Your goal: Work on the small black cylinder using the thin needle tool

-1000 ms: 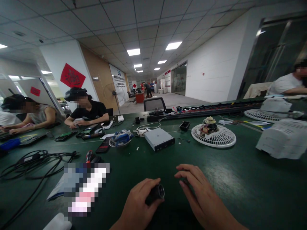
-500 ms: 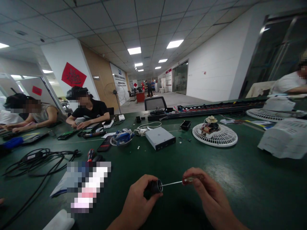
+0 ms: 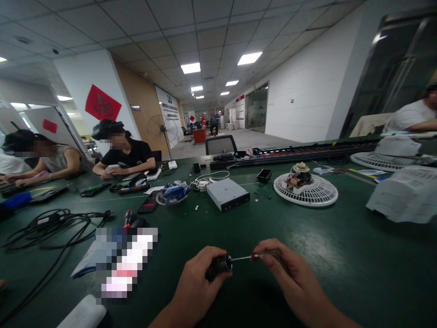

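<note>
Over a green tabletop point(image 3: 235, 232), your left hand point(image 3: 200, 277) is gripping a black cylinder point(image 3: 222, 263), its open end facing right. Your right hand point(image 3: 287, 269) is holding a screwdriver point(image 3: 253, 257) by the handle, its metal shaft reaching that opening. A grey optical drive point(image 3: 228, 193) is lying beyond both hands.

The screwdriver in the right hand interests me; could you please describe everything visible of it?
The screwdriver has a thin, silvery, metal-looking shaft and a handle that looks like clear plastic, red at its front end. It is nearly level, shaft pointing left. The right hand grips the handle, partly covering it. The shaft reaches the open end of the black cylinder in the left hand; its tip is unclear.
</note>
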Tool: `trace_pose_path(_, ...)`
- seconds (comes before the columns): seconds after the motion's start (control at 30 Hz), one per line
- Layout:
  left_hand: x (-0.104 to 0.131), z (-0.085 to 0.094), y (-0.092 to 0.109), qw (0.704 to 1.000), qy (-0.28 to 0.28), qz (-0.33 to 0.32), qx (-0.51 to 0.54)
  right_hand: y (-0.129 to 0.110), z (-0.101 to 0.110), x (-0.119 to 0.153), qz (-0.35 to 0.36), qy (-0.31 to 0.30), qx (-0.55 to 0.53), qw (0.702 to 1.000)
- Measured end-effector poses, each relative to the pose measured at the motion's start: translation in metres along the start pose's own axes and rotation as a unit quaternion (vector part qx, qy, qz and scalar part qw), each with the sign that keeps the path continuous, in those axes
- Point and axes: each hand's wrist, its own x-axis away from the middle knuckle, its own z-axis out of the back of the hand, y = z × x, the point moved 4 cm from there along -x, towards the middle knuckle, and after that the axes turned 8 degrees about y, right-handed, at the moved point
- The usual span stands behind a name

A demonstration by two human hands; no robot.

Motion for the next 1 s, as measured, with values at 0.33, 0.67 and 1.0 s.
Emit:
trace_pose_path(0.33, 0.003, 0.0, -0.007, 0.998, 0.004, 0.041, -0.041, -0.006, 0.006, 0.004, 0.154, 0.044, 0.054, 0.986)
trace_pose_path(0.67, -0.001, 0.0, -0.009, 0.994, -0.018, 0.079, -0.071, -0.01, 0.006, -0.004, 0.033, -0.226, 0.353, 0.907)
trace_pose_path(1.0, -0.002, -0.003, -0.009, 0.995, -0.036, 0.067, -0.059, 0.003, 0.0, -0.006, -0.028, -0.233, 0.285, 0.929)
